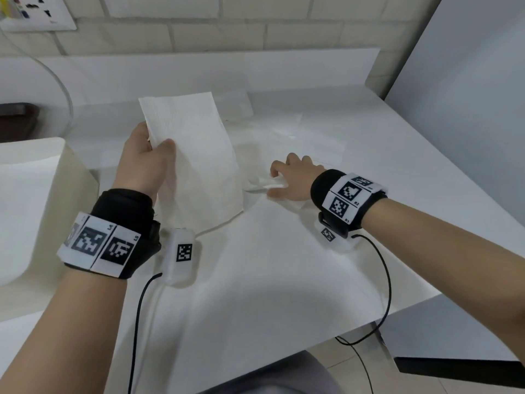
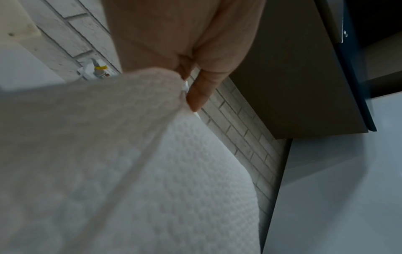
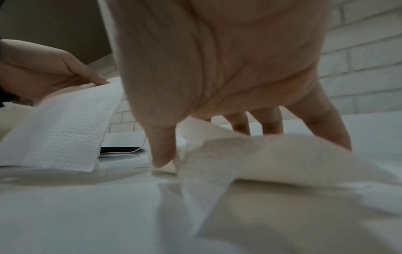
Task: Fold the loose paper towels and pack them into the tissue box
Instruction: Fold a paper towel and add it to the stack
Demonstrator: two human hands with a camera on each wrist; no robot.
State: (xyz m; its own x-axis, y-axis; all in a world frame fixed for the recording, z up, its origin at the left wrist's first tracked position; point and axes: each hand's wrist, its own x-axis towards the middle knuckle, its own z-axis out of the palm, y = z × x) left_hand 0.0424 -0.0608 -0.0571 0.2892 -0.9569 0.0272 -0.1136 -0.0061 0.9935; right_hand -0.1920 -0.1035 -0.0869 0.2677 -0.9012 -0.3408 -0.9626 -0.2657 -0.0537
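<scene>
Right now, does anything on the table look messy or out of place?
Only the loose towel under the right hand: it lies rumpled on the table, one edge lifted. The folded towel in the left hand looks neat.

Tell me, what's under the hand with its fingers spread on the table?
Under the right hand lies a crumpled paper towel on the white table. Its fingertips press down on it. The palm hides whatever else is beneath.

A white desk (image 1: 284,280) stood against a pale brick wall (image 1: 227,32). A wall socket (image 1: 37,12) sat at the upper left.
</scene>
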